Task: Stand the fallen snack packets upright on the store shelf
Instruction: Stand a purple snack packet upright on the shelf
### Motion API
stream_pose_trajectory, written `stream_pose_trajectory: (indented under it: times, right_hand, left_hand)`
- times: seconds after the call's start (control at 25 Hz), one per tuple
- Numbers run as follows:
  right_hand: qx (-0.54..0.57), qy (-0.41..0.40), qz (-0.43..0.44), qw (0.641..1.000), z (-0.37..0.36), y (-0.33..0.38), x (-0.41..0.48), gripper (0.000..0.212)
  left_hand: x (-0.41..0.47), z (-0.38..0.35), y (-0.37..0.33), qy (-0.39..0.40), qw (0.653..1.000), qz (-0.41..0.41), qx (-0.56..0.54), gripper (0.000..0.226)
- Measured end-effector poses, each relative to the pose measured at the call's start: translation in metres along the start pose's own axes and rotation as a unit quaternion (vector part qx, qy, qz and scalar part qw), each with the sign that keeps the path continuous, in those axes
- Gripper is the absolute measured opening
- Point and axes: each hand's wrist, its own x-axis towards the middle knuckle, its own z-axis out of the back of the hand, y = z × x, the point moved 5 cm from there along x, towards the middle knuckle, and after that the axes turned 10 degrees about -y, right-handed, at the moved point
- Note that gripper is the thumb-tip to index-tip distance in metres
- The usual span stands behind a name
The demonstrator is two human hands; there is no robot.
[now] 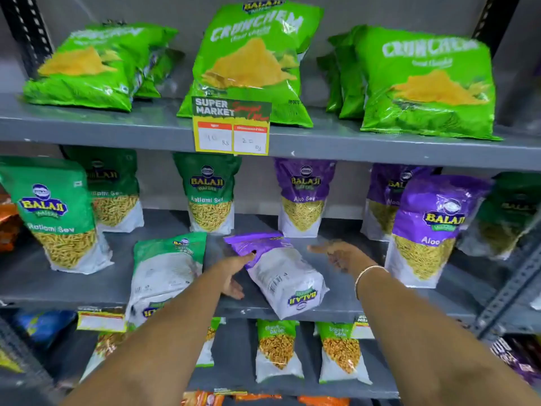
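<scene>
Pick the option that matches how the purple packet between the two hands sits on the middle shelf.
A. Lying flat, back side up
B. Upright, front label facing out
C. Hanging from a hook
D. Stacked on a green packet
A: the purple Balaji packet lies flat on the middle shelf, printed back upward, logo upside down.

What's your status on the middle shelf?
Left hand touching fallen purple packet; right hand open, clear. Green packet also down. Nothing blocking.

Supermkt aisle, grey metal shelves (pixel 380 148) w/ branded snack packets (pixel 251 60), "Super Market" price tag (pixel 231 126)
</scene>
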Motion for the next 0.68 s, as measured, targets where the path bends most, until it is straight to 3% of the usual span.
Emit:
stream_pose_trajectory:
  times: [0.12,0.2,0.32,0.52,0.68]
  right_hand:
    - [-0.089,0.058,-0.032,0.994,-0.015,-0.021,0.030,0.025]
    - [-0.058,0.114,-0.095,0.987,-0.027,-0.040,0.054,0.048]
    - [-0.032,0.151,-0.128,0.980,-0.037,-0.038,0.059,0.031]
    - [-0.018,0.163,-0.135,0.977,-0.045,-0.031,0.055,0.039]
    - [-0.127,0.178,-0.090,0.972,-0.051,-0.006,0.052,0.049]
  left_hand:
    - [0.010,-0.019,0.004,0.026,0.996,0.007,-0.080,0.060]
    - [0.020,-0.026,0.006,0.035,0.993,0.015,-0.108,0.041]
    - [0.025,-0.026,0.003,0.035,0.989,0.014,-0.142,0.031]
    - [0.017,-0.017,-0.001,0.032,0.991,0.012,-0.130,0.024]
    - [0.012,0.001,-0.019,0.059,0.993,-0.033,-0.096,0.013]
